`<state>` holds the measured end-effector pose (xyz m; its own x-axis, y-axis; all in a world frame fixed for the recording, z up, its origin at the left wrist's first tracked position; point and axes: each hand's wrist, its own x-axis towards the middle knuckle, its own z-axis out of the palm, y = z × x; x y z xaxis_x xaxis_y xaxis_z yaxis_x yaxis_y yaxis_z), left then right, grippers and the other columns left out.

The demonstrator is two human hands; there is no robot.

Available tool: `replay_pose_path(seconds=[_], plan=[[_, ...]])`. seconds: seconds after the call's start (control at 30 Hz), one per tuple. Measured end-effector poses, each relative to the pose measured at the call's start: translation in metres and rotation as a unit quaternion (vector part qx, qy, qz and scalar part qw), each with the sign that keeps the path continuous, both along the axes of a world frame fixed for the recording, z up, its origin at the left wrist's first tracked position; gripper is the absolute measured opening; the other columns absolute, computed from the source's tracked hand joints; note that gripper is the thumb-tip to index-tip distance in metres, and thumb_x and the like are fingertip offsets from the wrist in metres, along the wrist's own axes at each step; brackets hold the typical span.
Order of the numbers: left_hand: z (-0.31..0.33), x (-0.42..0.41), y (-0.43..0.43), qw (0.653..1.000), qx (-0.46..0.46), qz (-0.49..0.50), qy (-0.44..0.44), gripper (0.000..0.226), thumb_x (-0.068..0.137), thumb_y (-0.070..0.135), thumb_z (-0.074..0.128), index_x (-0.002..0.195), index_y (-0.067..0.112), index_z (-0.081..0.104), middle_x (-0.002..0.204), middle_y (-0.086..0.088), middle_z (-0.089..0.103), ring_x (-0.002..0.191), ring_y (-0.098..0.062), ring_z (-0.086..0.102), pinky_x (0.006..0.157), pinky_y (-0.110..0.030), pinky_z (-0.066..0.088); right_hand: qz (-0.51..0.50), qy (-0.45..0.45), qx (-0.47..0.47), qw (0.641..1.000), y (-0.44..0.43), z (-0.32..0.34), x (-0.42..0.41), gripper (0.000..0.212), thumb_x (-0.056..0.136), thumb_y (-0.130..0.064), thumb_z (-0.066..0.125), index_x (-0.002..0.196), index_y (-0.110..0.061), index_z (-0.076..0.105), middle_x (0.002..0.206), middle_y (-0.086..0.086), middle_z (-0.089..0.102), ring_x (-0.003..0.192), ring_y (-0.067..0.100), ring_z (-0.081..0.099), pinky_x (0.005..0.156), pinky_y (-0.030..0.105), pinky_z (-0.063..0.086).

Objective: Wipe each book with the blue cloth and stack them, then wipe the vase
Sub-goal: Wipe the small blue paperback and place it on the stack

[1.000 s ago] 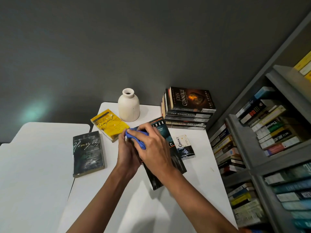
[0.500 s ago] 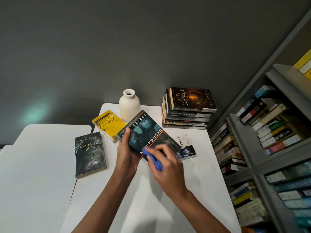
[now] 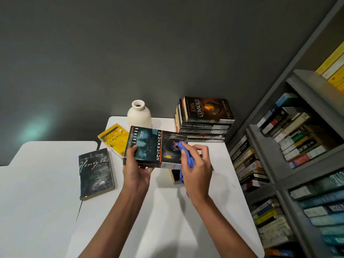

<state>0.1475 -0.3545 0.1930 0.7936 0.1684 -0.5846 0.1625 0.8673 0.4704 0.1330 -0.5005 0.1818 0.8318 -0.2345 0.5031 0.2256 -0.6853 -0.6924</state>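
My left hand grips the left end of the dark Neverwhere book, held above the white table with its cover toward me. My right hand holds the bunched blue cloth against the book's right end. A stack of several books stands at the back right. The cream vase stands upright behind the held book. A yellow book and a dark Henry VI book lie flat at the left. A small book lies mostly hidden under my right hand.
A grey bookshelf packed with books runs along the right side of the table. A second white table adjoins on the left. A dark grey wall stands behind.
The book was lifted and turned until its long side lies across my view. My right hand with the cloth slid from the book's top end to its right end.
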Motion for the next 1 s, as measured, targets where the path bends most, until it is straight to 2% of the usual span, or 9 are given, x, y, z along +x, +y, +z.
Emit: replay_pose_path(seconds=[0.13, 0.23, 0.37, 0.5, 0.57, 0.67, 0.77, 0.83, 1.0], plan=[[0.010, -0.007, 0.027, 0.981, -0.001, -0.191, 0.024, 0.048, 0.077, 0.003, 0.052, 0.124, 0.006, 0.059, 0.111, -0.017, 0.071, 0.098, -0.031, 0.068, 0.074, -0.049, 0.059, -0.023, -0.005, -0.018, 1.000, -0.024, -0.006, 0.017, 0.027, 0.089, -0.015, 0.065, 0.114, -0.023, 0.070, 0.097, -0.003, 0.054, 0.079, 0.015, 0.056, 0.064, 0.037, 0.054], [0.010, -0.010, 0.029, 0.967, 0.011, -0.254, 0.022, 0.050, 0.070, 0.002, 0.049, 0.119, 0.004, 0.061, 0.101, -0.018, 0.074, 0.083, -0.033, 0.073, 0.070, -0.050, 0.059, -0.029, -0.029, -0.018, 0.999, -0.027, -0.015, 0.017, 0.026, 0.090, -0.016, 0.063, 0.115, -0.020, 0.069, 0.100, -0.002, 0.053, 0.082, 0.017, 0.056, 0.064, 0.039, 0.054], [0.001, -0.012, 0.010, 0.979, 0.020, -0.199, 0.042, 0.016, 0.095, 0.017, 0.051, 0.101, 0.008, 0.063, 0.077, -0.014, 0.075, 0.063, -0.027, 0.073, 0.053, -0.043, 0.059, -0.037, -0.051, 0.013, 0.998, -0.013, -0.018, 0.013, 0.028, 0.092, -0.013, 0.061, 0.119, -0.021, 0.067, 0.107, -0.003, 0.049, 0.091, 0.017, 0.052, 0.075, 0.034, 0.052], [-0.015, -0.013, -0.014, 0.986, -0.012, -0.161, 0.036, 0.022, 0.101, 0.016, 0.043, 0.105, 0.005, 0.061, 0.079, -0.014, 0.075, 0.063, -0.022, 0.073, 0.053, -0.032, 0.060, 0.010, -0.069, -0.019, 0.997, 0.015, -0.015, 0.005, 0.027, 0.091, -0.017, 0.058, 0.117, -0.022, 0.067, 0.108, 0.004, 0.052, 0.098, 0.021, 0.052, 0.084, 0.032, 0.048], [-0.016, -0.011, -0.018, 0.989, -0.008, -0.145, 0.022, 0.020, 0.095, 0.014, 0.051, 0.109, 0.003, 0.060, 0.085, -0.014, 0.073, 0.063, -0.020, 0.072, 0.052, -0.029, 0.059, 0.079, -0.077, -0.057, 0.992, 0.028, -0.015, -0.007, 0.028, 0.090, -0.018, 0.058, 0.117, -0.022, 0.067, 0.110, 0.002, 0.052, 0.096, 0.023, 0.053, 0.084, 0.027, 0.045], [-0.017, -0.012, -0.019, 0.995, 0.033, -0.089, 0.011, 0.048, 0.078, 0.010, 0.065, 0.124, 0.001, 0.053, 0.104, -0.019, 0.064, 0.076, -0.024, 0.068, 0.054, -0.029, 0.059, 0.170, -0.093, -0.099, 0.976, 0.023, -0.017, -0.016, 0.033, 0.090, -0.017, 0.059, 0.122, -0.023, 0.062, 0.113, 0.000, 0.047, 0.097, 0.023, 0.054, 0.085, 0.027, 0.047], [-0.017, -0.017, -0.022, 0.997, 0.005, -0.071, -0.020, 0.053, 0.090, 0.004, 0.056, 0.140, -0.001, 0.039, 0.128, -0.023, 0.060, 0.106, -0.036, 0.064, 0.061, -0.037, 0.060, 0.110, -0.095, -0.051, 0.988, 0.000, -0.023, 0.001, 0.030, 0.094, -0.020, 0.055, 0.124, -0.025, 0.057, 0.115, 0.002, 0.045, 0.100, 0.023, 0.055, 0.086, 0.031, 0.049], [-0.017, -0.022, -0.025, 0.996, -0.004, -0.080, -0.027, 0.053, 0.092, 0.002, 0.055, 0.142, 0.002, 0.038, 0.129, -0.022, 0.061, 0.109, -0.033, 0.065, 0.063, -0.039, 0.060, 0.022, -0.066, 0.051, 0.996, -0.013, -0.020, 0.018, 0.028, 0.097, -0.020, 0.053, 0.123, -0.025, 0.059, 0.115, 0.000, 0.043, 0.098, 0.017, 0.057, 0.082, 0.032, 0.053], [-0.017, -0.023, -0.037, 0.996, -0.032, -0.080, -0.036, 0.052, 0.094, 0.003, 0.053, 0.143, 0.002, 0.036, 0.131, -0.022, 0.060, 0.116, -0.037, 0.061, 0.074, -0.044, 0.061, -0.039, -0.055, 0.121, 0.990, -0.005, -0.008, 0.018, 0.025, 0.097, -0.014, 0.054, 0.120, -0.015, 0.063, 0.113, 0.004, 0.043, 0.101, -0.002, 0.050, 0.088, 0.011, 0.040]])
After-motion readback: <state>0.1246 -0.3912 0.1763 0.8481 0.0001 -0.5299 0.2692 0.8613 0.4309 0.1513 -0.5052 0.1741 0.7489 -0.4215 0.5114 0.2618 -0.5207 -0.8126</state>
